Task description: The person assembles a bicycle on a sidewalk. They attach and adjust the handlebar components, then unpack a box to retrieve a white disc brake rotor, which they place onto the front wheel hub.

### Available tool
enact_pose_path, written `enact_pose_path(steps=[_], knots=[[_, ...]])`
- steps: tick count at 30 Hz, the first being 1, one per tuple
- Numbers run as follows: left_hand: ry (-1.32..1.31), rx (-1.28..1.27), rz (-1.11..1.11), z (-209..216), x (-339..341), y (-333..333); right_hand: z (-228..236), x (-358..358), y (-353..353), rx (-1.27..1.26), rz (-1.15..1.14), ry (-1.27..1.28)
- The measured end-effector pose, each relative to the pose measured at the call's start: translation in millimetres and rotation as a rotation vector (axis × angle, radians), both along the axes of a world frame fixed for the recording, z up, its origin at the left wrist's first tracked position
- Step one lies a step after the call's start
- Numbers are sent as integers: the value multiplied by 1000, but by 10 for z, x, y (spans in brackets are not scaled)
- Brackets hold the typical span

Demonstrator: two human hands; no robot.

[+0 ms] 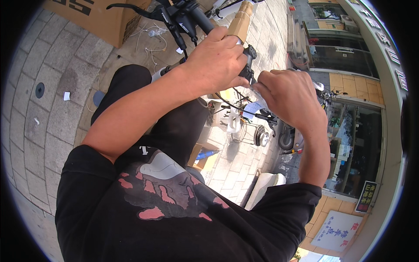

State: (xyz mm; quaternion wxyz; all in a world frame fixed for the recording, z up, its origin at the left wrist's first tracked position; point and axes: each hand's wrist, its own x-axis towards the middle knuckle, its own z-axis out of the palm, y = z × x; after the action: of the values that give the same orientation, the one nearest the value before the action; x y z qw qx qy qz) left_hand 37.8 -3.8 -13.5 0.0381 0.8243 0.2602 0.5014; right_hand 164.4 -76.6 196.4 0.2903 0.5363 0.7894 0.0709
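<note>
A bicycle handlebar with a black brake lever and shifter on its left end reaches toward the middle of the view. My left hand is curled around the bar close to the black stem. Its thumb points down beside the stem's lower end. Just to the right, my right hand is closed with the fingers pinched near that same spot. Whatever it grips there is mostly hidden; only a small light-coloured bit shows by the fingertips. Black cables hang below both hands.
A large cardboard box stands at the upper left. Cardboard wrapping covers a tube beyond the stem. Below lie tools and parts, a small open box with a blue tube, and a wheel-like part. Shop windows line the right.
</note>
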Motion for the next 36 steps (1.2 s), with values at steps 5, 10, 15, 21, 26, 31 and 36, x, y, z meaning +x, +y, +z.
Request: enact_pose_path(steps=[5, 10, 15, 21, 26, 31, 36], knots=[[18, 8, 3, 20, -9, 1, -30, -104, 115, -14, 94, -124], [4, 19, 7, 7, 0, 13, -28, -181, 179, -25, 131, -155], [11, 10, 19, -3, 6, 10, -51, -28, 6, 29, 88, -72], [7, 6, -1, 33, -76, -14, -465, 389, -430, 337, -158, 487], [22, 12, -2, 73, -94, -56, -1424, 494, -831, 726, -468, 1022], [79, 27, 33, 115, -144, 0, -1920, 312, -702, 933, -400, 1316], [133, -4, -14, 59, -86, 35, -1985, 407, -654, 983, -315, 1236]])
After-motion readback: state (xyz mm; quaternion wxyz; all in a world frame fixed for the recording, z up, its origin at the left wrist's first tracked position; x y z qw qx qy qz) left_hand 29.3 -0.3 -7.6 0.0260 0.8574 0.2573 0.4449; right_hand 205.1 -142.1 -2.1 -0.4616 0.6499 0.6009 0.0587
